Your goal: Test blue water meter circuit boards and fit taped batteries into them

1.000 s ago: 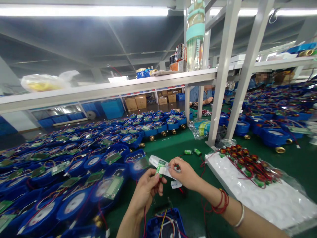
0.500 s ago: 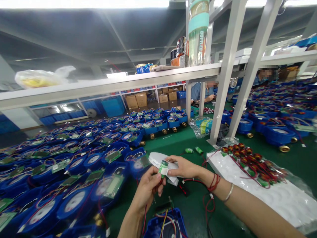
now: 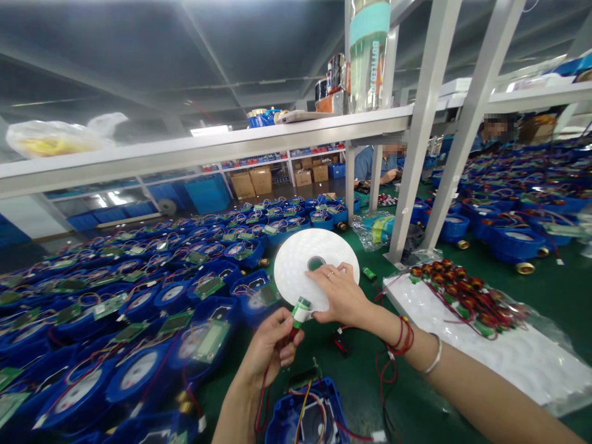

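My left hand (image 3: 272,339) pinches a small green battery (image 3: 301,306) upright, slightly tilted, with a white patch on its side. Red wires hang down below that hand. In my right hand (image 3: 340,293) is a large white roll of tape (image 3: 296,259), its flat face turned to me. The fingers lie across the face near the centre hole, and the thumb is at the lower edge beside the battery. Below the hands sits an open blue meter housing (image 3: 308,410) with coloured wires and a small circuit board at its top edge.
Rows of blue meters (image 3: 139,302) cover the left side. At right, wired batteries (image 3: 462,290) lie on a white foam tray (image 3: 499,361). A loose green battery (image 3: 369,274) lies behind the roll. A metal post (image 3: 423,135) and shelf (image 3: 250,145) stand ahead; people sit beyond.
The tape roll has turned from nearly edge-on to face me and now stands higher. My right hand's fingers have spread over its face. My left hand still holds the battery, slightly lower.
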Demonstrator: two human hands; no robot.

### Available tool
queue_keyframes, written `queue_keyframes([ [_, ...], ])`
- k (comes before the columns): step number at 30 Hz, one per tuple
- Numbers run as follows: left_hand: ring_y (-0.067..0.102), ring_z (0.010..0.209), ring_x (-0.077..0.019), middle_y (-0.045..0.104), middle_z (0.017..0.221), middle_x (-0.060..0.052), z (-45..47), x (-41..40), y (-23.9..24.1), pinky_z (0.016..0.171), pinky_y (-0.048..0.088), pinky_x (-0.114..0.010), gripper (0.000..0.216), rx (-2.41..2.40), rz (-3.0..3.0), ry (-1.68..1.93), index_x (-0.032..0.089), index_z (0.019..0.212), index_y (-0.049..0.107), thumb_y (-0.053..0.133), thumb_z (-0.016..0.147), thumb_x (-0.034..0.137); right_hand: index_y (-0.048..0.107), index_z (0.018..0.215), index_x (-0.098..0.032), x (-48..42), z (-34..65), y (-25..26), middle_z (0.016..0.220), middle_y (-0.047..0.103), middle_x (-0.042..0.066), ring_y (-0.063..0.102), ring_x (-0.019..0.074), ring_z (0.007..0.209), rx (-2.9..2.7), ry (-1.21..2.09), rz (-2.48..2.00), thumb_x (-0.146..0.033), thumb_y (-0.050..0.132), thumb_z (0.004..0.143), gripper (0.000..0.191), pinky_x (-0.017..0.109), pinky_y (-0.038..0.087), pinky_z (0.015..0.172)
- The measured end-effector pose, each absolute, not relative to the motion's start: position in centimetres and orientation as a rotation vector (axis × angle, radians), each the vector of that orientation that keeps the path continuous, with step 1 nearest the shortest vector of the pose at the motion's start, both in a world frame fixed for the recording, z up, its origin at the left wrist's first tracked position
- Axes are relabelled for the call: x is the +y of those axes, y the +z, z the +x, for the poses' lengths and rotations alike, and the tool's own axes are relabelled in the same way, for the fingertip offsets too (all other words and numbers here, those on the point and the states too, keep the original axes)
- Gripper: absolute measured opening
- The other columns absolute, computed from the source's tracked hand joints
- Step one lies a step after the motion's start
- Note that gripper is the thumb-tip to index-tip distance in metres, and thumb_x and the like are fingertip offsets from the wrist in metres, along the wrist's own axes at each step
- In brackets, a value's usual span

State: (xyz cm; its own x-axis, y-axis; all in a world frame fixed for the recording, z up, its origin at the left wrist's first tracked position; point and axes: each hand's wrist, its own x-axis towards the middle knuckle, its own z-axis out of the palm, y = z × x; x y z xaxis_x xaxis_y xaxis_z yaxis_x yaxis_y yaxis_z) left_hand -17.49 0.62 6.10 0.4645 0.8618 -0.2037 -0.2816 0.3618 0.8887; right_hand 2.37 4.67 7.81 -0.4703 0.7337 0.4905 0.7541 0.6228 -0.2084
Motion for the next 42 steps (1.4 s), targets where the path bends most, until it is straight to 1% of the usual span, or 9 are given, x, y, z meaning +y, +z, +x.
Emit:
queue_keyframes([
  [4, 0.014, 0.033, -0.0009, 0.041, 0.049, 0.007, -17.4, 0.9, 5.8, 0.031, 0.010, -0.017, 0.037, 0.842, 0.912, 0.770, 0.016, 0.080, 0.048, 0.056, 0.079, 0.052, 0.038, 0.133, -0.014, 4.5, 2.5, 8.0, 0.128, 0.049, 0.016, 0.039, 0.0321, 0.119, -2.366, -0.173, -1.122, -0.027, 0.073, 0.063, 0.079, 0.045, 0.024, 0.092],
  [7, 0.026, 0.035, -0.0024, 0.048, 0.055, 0.005, -17.1, 0.2, 6.8, 0.034, 0.021, -0.016, 0.036, 0.910, 0.999, 0.912, 0.016, 0.081, 0.051, 0.054, 0.082, 0.051, 0.036, 0.135, -0.013, 5.2, 3.2, 7.8, 0.131, 0.046, 0.018, 0.036, 0.0330, 0.122, -2.344, -0.235, -1.174, -0.027, 0.075, 0.065, 0.082, 0.046, 0.022, 0.095],
  [11, 0.055, 0.062, -0.0099, 0.062, 0.072, 0.001, -17.5, -2.4, 9.6, 0.061, 0.044, -0.020, 0.032, 1.020, 1.220, 1.115, 0.019, 0.104, 0.057, 0.066, 0.079, 0.037, 0.038, 0.134, -0.010, 6.9, 4.7, 6.1, 0.126, 0.048, 0.022, 0.039, 0.0366, 0.119, -2.284, -0.235, -1.303, -0.035, 0.077, 0.065, 0.083, 0.052, 0.021, 0.096],
  [17, 0.059, 0.099, -0.0184, 0.063, 0.106, -0.002, -18.4, -7.2, 11.8, 0.084, 0.045, -0.024, 0.030, 1.316, 1.666, 1.176, 0.026, 0.109, 0.055, 0.062, 0.081, 0.033, 0.047, 0.126, -0.010, 7.3, 5.7, 3.8, 0.128, 0.048, 0.025, 0.038, 0.0401, 0.122, -2.272, -0.098, -1.375, -0.041, 0.079, 0.065, 0.076, 0.058, 0.020, 0.098],
  [22, 0.062, 0.092, -0.0188, 0.065, 0.099, -0.002, -20.0, -9.9, 11.3, 0.083, 0.047, -0.026, 0.026, 1.527, 1.761, 1.123, 0.025, 0.104, 0.054, 0.062, 0.081, 0.036, 0.050, 0.125, -0.016, 4.0, 4.1, 5.6, 0.124, 0.055, 0.016, 0.047, 0.0313, 0.117, -2.315, 0.124, -1.247, -0.041, 0.054, 0.089, 0.044, 0.050, 0.033, 0.095],
  [26, 0.062, 0.093, -0.0176, 0.065, 0.101, 0.000, -22.3, -11.2, 11.3, 0.082, 0.047, -0.025, 0.030, 1.719, 1.804, 1.083, 0.028, 0.106, 0.054, 0.061, 0.081, 0.042, 0.051, 0.124, -0.021, -0.6, 2.1, 7.7, 0.124, 0.057, 0.006, 0.051, 0.0188, 0.115, -2.444, 0.375, -0.969, -0.037, 0.049, 0.093, 0.035, 0.033, 0.039, 0.095],
  [32, 0.063, 0.091, -0.0178, 0.066, 0.101, 0.003, -24.4, -12.9, 11.5, 0.082, 0.046, -0.026, 0.037, 2.042, 1.792, 0.992, 0.032, 0.108, 0.055, 0.060, 0.077, 0.053, 0.056, 0.121, -0.025, -5.1, 0.1, 8.6, 0.129, 0.053, 0.009, 0.042, 0.0258, 0.125, -2.615, 0.739, -0.415, -0.045, 0.066, 0.080, 0.047, 0.043, 0.026, 0.103],
  [36, 0.064, 0.090, -0.0178, 0.066, 0.102, 0.003, -24.0, -13.5, 11.1, 0.078, 0.046, -0.025, 0.032, 2.001, 1.896, 0.916, 0.032, 0.106, 0.057, 0.058, 0.080, 0.051, 0.060, 0.112, -0.023, -6.1, 0.2, 7.9, 0.106, 0.065, 0.009, 0.047, 0.0259, 0.119, -2.645, 0.667, -0.446, -0.039, 0.064, 0.083, 0.033, 0.046, 0.025, 0.102],
  [42, 0.066, 0.082, -0.0167, 0.068, 0.096, 0.003, -22.7, -13.0, 10.0, 0.070, 0.048, -0.023, 0.025, 1.903, 2.121, 0.824, 0.032, 0.103, 0.057, 0.057, 0.082, 0.046, 0.062, 0.090, -0.019, -7.3, 0.2, 5.5, 0.093, 0.063, 0.006, 0.049, 0.0212, 0.112, -2.440, 0.670, -0.692, -0.022, 0.057, 0.087, 0.006, 0.037, 0.034, 0.098],
])
